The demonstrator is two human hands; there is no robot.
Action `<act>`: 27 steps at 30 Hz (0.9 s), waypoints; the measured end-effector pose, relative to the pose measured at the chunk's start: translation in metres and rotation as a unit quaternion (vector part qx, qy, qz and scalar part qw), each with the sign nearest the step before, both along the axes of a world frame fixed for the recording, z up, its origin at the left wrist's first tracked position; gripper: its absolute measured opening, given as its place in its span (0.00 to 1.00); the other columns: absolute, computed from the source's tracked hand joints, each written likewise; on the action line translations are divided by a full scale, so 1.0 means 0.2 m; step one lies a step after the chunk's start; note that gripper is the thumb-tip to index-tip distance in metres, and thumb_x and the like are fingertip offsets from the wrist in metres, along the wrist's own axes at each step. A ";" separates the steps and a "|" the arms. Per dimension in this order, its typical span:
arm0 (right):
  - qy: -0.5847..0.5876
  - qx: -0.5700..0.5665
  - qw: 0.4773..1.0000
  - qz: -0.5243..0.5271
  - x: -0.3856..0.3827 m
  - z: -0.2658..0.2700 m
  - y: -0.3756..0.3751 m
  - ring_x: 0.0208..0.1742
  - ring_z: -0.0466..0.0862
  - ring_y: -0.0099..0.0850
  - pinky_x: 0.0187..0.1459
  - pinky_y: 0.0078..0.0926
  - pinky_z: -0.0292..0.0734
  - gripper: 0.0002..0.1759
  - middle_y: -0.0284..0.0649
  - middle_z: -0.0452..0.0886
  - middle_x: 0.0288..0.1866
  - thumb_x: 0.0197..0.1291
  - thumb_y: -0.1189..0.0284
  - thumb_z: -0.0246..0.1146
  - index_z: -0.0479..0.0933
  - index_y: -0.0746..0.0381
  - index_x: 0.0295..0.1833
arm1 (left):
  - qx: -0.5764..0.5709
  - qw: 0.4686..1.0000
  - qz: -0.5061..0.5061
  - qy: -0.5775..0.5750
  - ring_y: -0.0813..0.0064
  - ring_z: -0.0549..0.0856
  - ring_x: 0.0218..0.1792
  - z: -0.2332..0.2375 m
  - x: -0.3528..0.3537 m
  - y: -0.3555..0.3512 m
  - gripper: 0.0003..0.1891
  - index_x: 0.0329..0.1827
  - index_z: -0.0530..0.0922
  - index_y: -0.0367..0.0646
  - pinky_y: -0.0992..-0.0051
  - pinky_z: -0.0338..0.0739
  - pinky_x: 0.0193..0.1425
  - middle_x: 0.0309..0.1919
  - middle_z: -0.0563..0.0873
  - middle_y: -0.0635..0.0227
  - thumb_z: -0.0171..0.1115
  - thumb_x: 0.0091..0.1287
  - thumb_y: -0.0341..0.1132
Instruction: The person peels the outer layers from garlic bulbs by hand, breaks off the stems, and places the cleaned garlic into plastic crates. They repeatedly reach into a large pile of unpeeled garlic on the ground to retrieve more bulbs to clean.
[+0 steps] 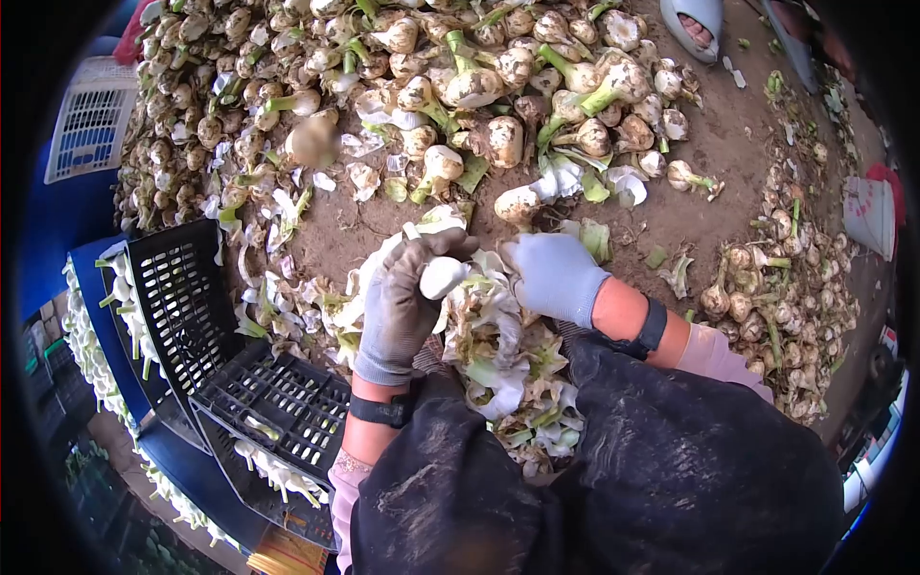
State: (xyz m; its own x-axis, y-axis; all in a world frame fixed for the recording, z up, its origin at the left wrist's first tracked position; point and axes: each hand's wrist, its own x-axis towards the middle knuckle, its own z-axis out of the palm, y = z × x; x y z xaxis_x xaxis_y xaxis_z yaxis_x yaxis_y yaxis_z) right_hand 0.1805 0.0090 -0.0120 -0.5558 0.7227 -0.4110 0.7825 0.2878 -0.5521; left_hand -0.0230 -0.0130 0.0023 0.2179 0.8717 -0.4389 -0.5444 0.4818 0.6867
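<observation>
My left hand point(404, 302), in a soiled grey glove, is closed around a peeled white garlic bulb point(442, 278) with a short cut stem. My right hand point(556, 276), in a pale grey glove, is beside it with its fingers curled inward; what it pinches, if anything, is hidden. Loose garlic skins point(494, 335) lie below and between both hands, over my lap. Just above my right hand, an unpeeled bulb point(517, 204) rests on the soil.
Unpeeled garlic point(474, 86) is heaped ahead, with another pile point(786, 326) at right. Black crates point(182, 287) with white bulbs stand at left, near a white basket point(91, 120). A person's shoe point(695, 24) is at top right. A white bucket point(869, 216) sits far right.
</observation>
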 end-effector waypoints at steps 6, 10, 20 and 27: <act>0.143 -0.327 0.894 0.270 0.02 0.20 -0.05 0.38 0.84 0.47 0.39 0.43 0.79 0.15 0.51 0.83 0.33 0.55 0.64 0.61 0.78 0.66 0.37 | -0.071 0.979 0.154 -0.115 0.51 0.76 0.62 -0.09 -0.10 -0.01 0.19 0.59 0.73 0.36 0.55 0.74 0.65 0.61 0.77 0.55 0.49 0.75 0.43; 0.011 -0.084 0.995 0.042 -0.02 0.19 0.02 0.37 0.84 0.50 0.38 0.45 0.78 0.18 0.50 0.83 0.32 0.58 0.58 0.61 0.78 0.65 0.38 | -0.080 0.979 0.150 -0.113 0.53 0.76 0.63 -0.08 -0.12 -0.02 0.18 0.59 0.72 0.35 0.56 0.74 0.65 0.58 0.78 0.53 0.49 0.75 0.40; 0.364 -0.340 0.862 -0.092 -0.22 0.07 0.03 0.33 0.85 0.37 0.37 0.35 0.78 0.14 0.48 0.84 0.30 0.58 0.63 0.64 0.80 0.64 0.42 | 0.135 0.897 -0.039 0.419 0.70 0.82 0.55 -0.08 -0.09 -0.03 0.16 0.58 0.74 0.33 0.72 0.76 0.60 0.54 0.83 0.59 0.54 0.68 0.20; 0.027 0.168 0.976 0.132 -0.16 0.11 0.02 0.41 0.82 0.39 0.44 0.36 0.75 0.23 0.41 0.82 0.40 0.53 0.59 0.67 0.77 0.62 0.50 | -0.153 0.958 0.242 -0.013 0.59 0.83 0.54 -0.04 -0.15 -0.05 0.19 0.58 0.73 0.34 0.62 0.79 0.62 0.52 0.82 0.52 0.46 0.77 0.42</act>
State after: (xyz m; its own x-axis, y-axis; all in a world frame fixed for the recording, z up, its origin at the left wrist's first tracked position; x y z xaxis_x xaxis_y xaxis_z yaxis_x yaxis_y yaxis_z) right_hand 0.1494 0.0121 0.0110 -0.7558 0.6398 -0.1390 0.6280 0.6485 -0.4302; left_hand -0.0522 -0.0224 -0.0051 -0.1643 0.7043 -0.6906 -0.7704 0.3456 0.5357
